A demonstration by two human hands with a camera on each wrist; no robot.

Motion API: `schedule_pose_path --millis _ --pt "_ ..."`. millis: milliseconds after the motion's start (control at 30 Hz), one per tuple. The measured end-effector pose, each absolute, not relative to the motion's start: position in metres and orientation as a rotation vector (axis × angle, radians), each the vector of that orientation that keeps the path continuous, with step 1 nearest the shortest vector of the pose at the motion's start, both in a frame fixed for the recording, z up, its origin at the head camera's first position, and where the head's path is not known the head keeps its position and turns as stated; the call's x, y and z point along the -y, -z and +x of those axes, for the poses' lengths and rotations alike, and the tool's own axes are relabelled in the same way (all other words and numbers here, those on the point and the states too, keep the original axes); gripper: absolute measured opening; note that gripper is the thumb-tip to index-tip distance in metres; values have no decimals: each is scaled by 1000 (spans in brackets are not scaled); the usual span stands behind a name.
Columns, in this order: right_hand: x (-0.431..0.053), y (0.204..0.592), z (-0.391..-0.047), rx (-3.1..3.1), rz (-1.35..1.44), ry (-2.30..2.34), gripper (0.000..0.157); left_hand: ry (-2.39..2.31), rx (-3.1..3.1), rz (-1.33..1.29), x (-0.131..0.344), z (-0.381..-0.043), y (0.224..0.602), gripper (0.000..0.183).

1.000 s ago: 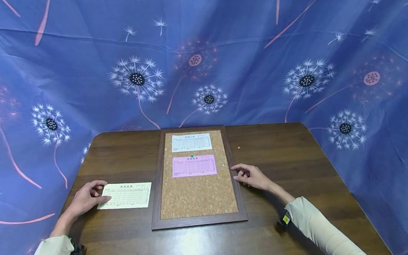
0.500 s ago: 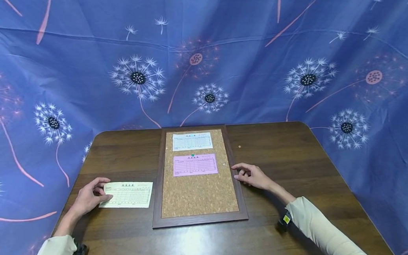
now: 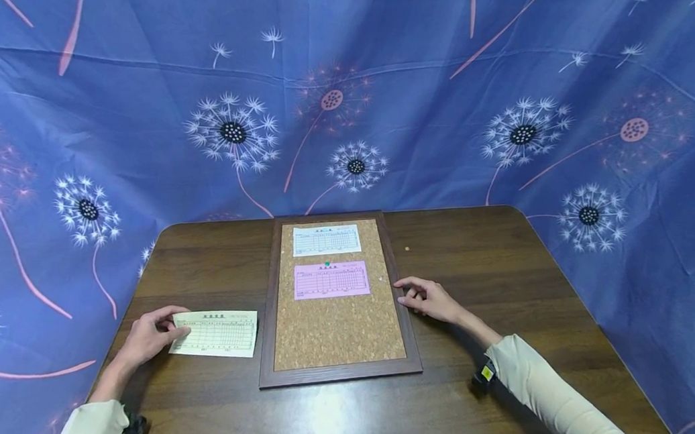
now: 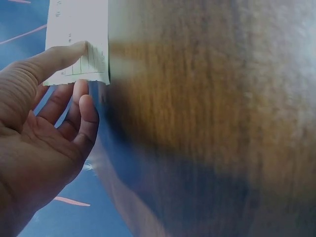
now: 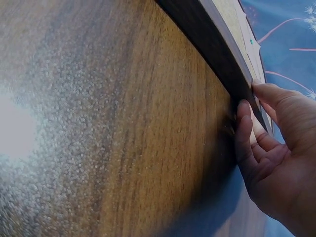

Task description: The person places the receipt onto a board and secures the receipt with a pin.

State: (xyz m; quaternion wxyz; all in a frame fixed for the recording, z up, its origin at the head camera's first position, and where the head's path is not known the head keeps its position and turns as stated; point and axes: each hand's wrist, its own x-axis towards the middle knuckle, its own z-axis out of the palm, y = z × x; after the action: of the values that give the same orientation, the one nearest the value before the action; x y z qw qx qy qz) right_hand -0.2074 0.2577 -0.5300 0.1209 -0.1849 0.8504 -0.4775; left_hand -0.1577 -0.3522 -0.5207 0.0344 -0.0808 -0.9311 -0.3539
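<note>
My left hand (image 3: 150,335) pinches the left end of a pale yellow printed slip (image 3: 216,335), thumb on top and fingers behind, also seen in the left wrist view. The slip tilts a little over the table, left of a framed cork board (image 3: 337,332). My right hand (image 3: 429,301) holds the board's right edge; in the right wrist view the thumb is on the frame (image 5: 232,74) and curled fingers are against its side. A pink slip (image 3: 330,281) with a green pushpin (image 3: 327,264) lies on the cork below a light blue slip (image 3: 326,240).
The board lies on a dark wooden table (image 3: 483,254) reaching back to a blue curtain (image 3: 427,137) with dandelion prints. One tiny pale object (image 3: 407,248) lies right of the board. The near tabletop reflects a bright light.
The yellow slip's far right end dips slightly and its left end lifts as my left thumb shifts a little on it. The right hand and the board stay in place.
</note>
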Motion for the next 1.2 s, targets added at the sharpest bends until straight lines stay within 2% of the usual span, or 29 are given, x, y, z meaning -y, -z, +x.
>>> schedule_pose_path --millis 233,533,833,1200 --pt "-257 530 -207 -2485 -527 1395 34 1108 2842 -132 354 -160 515 25" --pt "-257 533 -208 -2498 -544 1405 33 1484 2706 -14 354 -163 511 38" --pt "-258 537 -207 -2529 -574 1408 32 1782 2568 25 348 -164 497 18" --pt "-258 533 -206 -2508 -586 1412 33 1948 2468 74 336 -166 473 18"
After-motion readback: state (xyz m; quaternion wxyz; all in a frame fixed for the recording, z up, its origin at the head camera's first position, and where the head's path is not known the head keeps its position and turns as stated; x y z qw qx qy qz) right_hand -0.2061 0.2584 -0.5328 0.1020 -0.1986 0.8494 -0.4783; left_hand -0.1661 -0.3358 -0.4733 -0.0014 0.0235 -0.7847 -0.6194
